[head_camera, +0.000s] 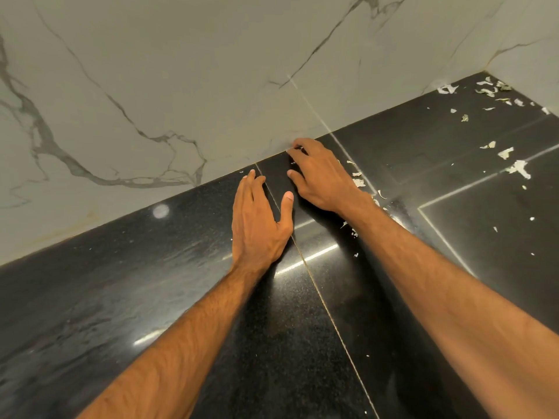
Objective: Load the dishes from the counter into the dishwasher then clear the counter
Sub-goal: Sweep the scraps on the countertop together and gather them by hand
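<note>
Black polished stone table (151,297): butts the grey-veined white marble wall (181,71).
Left grip (260,225): yours lies flat on the table, fingers straight, tips just short of the wall, holding nothing.
Right grip (323,179): fingers bent, tips at the wall's foot; you cannot tell whether anything is pinched.
Pale torn scraps (520,169): strewn on the table from your right wrist to the wall's corner.

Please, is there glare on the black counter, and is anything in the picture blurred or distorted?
Head view: bright glare streaks on the glossy counter between the forearms, and a round light spot beside the left hand; head view: the right hand and the pale scraps look sharp; the whole scene sits tilted.
</note>
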Motion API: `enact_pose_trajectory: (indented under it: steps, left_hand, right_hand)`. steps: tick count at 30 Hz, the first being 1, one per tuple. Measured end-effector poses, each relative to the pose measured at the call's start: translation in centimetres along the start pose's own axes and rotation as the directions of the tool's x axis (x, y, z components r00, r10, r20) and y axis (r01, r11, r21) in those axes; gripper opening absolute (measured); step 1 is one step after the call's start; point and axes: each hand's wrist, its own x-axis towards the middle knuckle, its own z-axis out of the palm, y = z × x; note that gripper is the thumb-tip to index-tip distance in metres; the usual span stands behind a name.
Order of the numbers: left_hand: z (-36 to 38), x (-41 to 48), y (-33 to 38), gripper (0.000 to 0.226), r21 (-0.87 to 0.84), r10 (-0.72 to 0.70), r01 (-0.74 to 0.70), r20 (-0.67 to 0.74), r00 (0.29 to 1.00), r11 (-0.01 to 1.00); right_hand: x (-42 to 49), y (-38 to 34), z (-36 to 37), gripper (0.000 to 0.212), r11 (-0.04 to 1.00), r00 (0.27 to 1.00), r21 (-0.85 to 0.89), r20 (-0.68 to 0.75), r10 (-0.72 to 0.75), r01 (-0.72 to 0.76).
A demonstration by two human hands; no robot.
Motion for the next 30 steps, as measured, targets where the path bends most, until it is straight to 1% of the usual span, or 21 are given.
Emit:
enact_pose_trajectory:
  steps: [4, 5, 8, 9, 10, 12, 14, 16, 18, 19, 20, 22, 23, 24, 27, 30]
  left_hand:
    - [0.0, 0.0, 0.0, 0.074, 0.049, -0.024, 0.026, -0.041, 0.999, 0.998]
    - [0.0, 0.0, 0.0, 0.074, 0.059, -0.029, 0.031, -0.042, 0.999, 0.998]
    - [0.1, 0.0, 0.0, 0.075, 0.087, -0.041, 0.046, -0.053, 0.998, 0.995]
    - [0.2, -0.1, -0.1, 0.076, 0.097, -0.044, 0.05, -0.06, 0.997, 0.994]
    - [0.2, -0.1, -0.1, 0.076, 0.104, -0.048, 0.055, -0.071, 0.996, 0.993]
    - [0.3, -0.1, -0.2, 0.075, 0.105, -0.065, 0.076, -0.099, 0.993, 0.992]
    - [0.3, -0.1, -0.2, 0.074, 0.093, -0.101, 0.112, -0.121, 0.988, 0.989]
    - [0.3, -0.2, -0.2, 0.072, 0.078, -0.13, 0.141, -0.132, 0.983, 0.987]
    - [0.3, -0.2, -0.2, 0.068, 0.052, -0.148, 0.158, -0.156, 0.977, 0.986]
    - [0.3, -0.1, -0.2, 0.066, 0.032, -0.157, 0.165, -0.172, 0.972, 0.986]
    - [0.2, 0.0, -0.2, 0.063, 0.004, -0.17, 0.174, -0.193, 0.966, 0.985]
    - [0.1, 0.2, -0.4, 0.059, -0.066, -0.212, 0.202, -0.238, 0.948, 0.977]
    - [0.0, 0.3, -0.4, 0.058, -0.102, -0.231, 0.212, -0.251, 0.94, 0.972]
    - [0.0, 0.3, -0.4, 0.058, -0.135, -0.24, 0.212, -0.254, 0.937, 0.968]
    - [0.2, 0.3, -0.8, 0.057, -0.213, -0.22, 0.17, -0.242, 0.945, 0.962]
    - [0.4, 0.5, -0.9, 0.052, -0.228, -0.205, 0.151, -0.235, 0.95, 0.962]
  right_hand:
    - [0.3, -0.6, 0.5, 0.035, 1.0, 1.0, -0.023, 0.011, 0.002, -0.002]
    - [0.0, -0.5, 0.5, 0.033, 0.999, 1.0, -0.03, -0.015, 0.013, -0.013]
    - [-0.7, -0.7, -0.1, 0.024, 0.997, 0.984, -0.047, -0.169, 0.052, -0.061]
    - [-0.8, -0.8, 0.0, 0.022, 0.997, 0.98, -0.046, -0.191, 0.057, -0.067]
    - [-0.7, -1.0, 0.2, 0.025, 0.997, 0.982, -0.051, -0.183, 0.051, -0.061]
    - [-0.1, -1.5, 0.9, 0.035, 0.998, 0.996, -0.056, -0.082, 0.021, -0.026]
    - [0.6, -1.8, 1.5, 0.036, 0.998, 0.999, -0.06, -0.03, 0.012, -0.014]
    - [0.6, -1.8, 1.4, 0.03, 0.993, 0.996, -0.1, -0.071, 0.05, -0.057]
    - [0.2, -1.9, 0.9, 0.022, 0.989, 0.983, -0.084, -0.145, 0.109, -0.122]
    - [-0.1, -2.2, 0.9, 0.019, 0.993, 0.982, -0.06, -0.162, 0.094, -0.105]
    - [-0.2, -2.8, 0.9, 0.022, 0.998, 0.988, -0.05, -0.152, 0.04, -0.048]
    - [0.1, -4.1, 1.7, 0.031, 0.991, 0.988, -0.017, -0.073, -0.137, 0.136]
    - [0.6, -4.7, 2.1, 0.034, 0.978, 0.978, 0.013, -0.025, -0.208, 0.208]
    - [1.0, -5.3, 2.6, 0.036, 0.968, 0.968, 0.031, 0.016, -0.25, 0.249]
    - [1.8, -6.1, 3.8, 0.036, 0.951, 0.95, 0.0, 0.033, -0.31, 0.31]
    - [1.7, -5.9, 4.1, 0.036, 0.94, 0.942, -0.071, 0.046, -0.331, 0.334]
